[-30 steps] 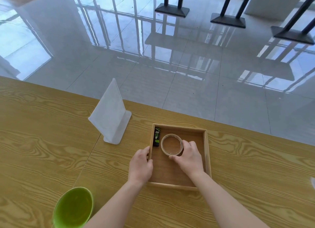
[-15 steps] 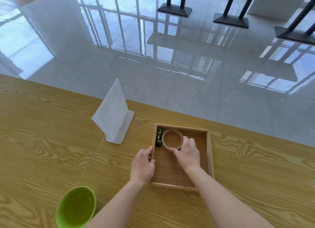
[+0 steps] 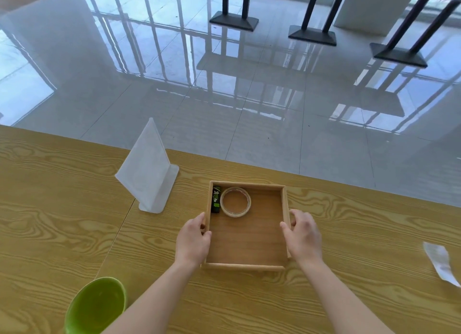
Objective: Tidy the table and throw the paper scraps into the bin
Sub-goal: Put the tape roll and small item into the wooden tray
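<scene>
A shallow wooden tray (image 3: 252, 266) sits on the wooden table (image 3: 62, 221) in front of me. Inside it, at the far left corner, lie a roll of clear tape (image 3: 235, 202) and a small black-and-green stick (image 3: 216, 199). My left hand (image 3: 193, 241) grips the tray's left wall, thumb inside. My right hand (image 3: 303, 236) holds the right wall, thumb over the rim. A white paper scrap (image 3: 440, 264) lies on the table at the far right. A green bin (image 3: 96, 306) stands at the lower left, its inside showing nothing.
A white upright sign holder (image 3: 149, 174) stands left of the tray, near the table's far edge. Beyond the table is a glossy tiled floor with black table bases (image 3: 313, 35).
My right hand let go of the tape roll, left it at the tray's far left corner, and moved to the tray's right wall. My left hand stayed on the left wall.
</scene>
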Motion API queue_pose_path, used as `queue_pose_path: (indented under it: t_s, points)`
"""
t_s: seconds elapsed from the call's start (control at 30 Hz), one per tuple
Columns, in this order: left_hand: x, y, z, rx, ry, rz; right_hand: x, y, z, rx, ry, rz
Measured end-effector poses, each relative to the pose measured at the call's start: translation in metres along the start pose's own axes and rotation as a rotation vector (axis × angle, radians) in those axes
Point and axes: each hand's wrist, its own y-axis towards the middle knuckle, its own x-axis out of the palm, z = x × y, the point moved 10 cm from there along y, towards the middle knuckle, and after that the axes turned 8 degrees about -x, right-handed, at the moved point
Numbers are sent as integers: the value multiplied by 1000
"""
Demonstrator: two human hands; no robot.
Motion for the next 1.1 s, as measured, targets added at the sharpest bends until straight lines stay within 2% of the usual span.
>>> queue_pose_path:
  t_s: [0.17,0.73,1.1]
  points:
    - [-1,-10,0,-14,3,20,13,-10,19,88,-50,-120]
    - [-59,16,-29,-96,-18,172,59,-3,-31,156,134,-152]
    - [-85,30,-52,-165,-19,223,79,2,-59,158,157,-145]
